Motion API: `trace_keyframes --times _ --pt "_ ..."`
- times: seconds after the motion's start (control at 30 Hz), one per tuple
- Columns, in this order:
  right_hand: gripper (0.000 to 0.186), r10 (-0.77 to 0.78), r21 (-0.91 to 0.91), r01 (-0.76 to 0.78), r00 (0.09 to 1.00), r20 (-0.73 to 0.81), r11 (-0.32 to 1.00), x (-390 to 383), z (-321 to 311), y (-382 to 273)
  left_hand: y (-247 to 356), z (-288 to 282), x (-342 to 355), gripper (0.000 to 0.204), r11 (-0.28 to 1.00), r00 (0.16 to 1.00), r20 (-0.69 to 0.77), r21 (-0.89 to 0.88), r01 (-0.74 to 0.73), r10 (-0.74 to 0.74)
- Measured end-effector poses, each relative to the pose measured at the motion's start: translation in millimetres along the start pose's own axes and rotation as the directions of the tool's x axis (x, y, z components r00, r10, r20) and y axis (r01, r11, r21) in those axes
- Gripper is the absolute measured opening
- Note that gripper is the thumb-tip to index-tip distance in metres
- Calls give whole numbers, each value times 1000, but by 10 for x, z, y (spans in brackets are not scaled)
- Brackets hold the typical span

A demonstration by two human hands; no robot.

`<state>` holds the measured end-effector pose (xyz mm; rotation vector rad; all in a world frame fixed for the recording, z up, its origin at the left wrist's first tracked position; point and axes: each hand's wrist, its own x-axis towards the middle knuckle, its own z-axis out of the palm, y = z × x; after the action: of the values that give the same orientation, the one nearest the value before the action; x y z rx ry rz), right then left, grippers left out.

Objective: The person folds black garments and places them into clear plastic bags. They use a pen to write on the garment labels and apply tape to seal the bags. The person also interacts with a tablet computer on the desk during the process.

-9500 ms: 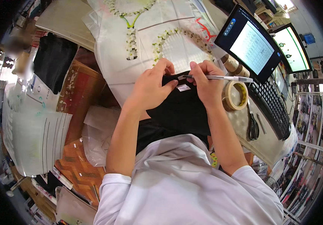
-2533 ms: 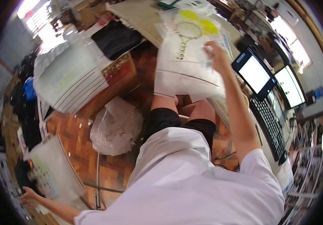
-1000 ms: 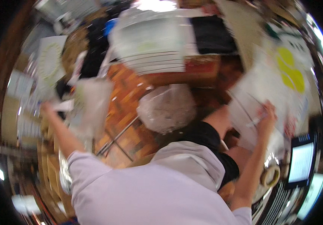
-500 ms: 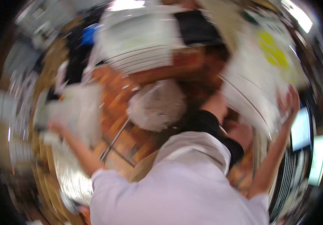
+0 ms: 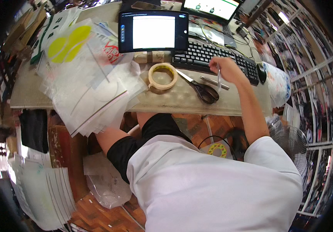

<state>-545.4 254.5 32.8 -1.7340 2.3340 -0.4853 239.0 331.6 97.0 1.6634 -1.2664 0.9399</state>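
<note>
My right hand (image 5: 224, 69) is raised at the front edge of the black keyboard (image 5: 195, 55), its fingers closed on a clear pen (image 5: 219, 82) that points down. Just below it lie a silver pen (image 5: 211, 81) and black-handled scissors (image 5: 207, 94), with a roll of beige tape (image 5: 152, 77) further left. Translucent printed sheets (image 5: 85, 89), with yellow and red designs, overhang the desk's front edge. A tablet-like screen (image 5: 153, 31) stands behind the tape. My left hand is out of view.
A laptop (image 5: 211, 8) is behind the keyboard, a mouse (image 5: 261, 72) at its right. The desk's edge (image 5: 166, 108) is over my legs. A fan (image 5: 290, 143) stands below right, shelves (image 5: 313, 77) beyond. Striped sheets (image 5: 39, 193) and black fabric (image 5: 34, 130) are at the left.
I have turned from the side to face the desk. My right hand has moved from the sheets to the keyboard's edge; my left hand has left the view. The black fabric held earlier is gone.
</note>
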Motion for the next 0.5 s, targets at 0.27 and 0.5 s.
trace_keyframes --times 0.27,0.5 --pt "31 73 -86 -67 995 74 994 -225 255 -78 2615 1876 -305 29 405 898 349 -887 223 270" --pt "33 159 -149 -151 986 44 977 -352 319 -219 4001 2351 -521 27 234 610 443 -889 393 656"
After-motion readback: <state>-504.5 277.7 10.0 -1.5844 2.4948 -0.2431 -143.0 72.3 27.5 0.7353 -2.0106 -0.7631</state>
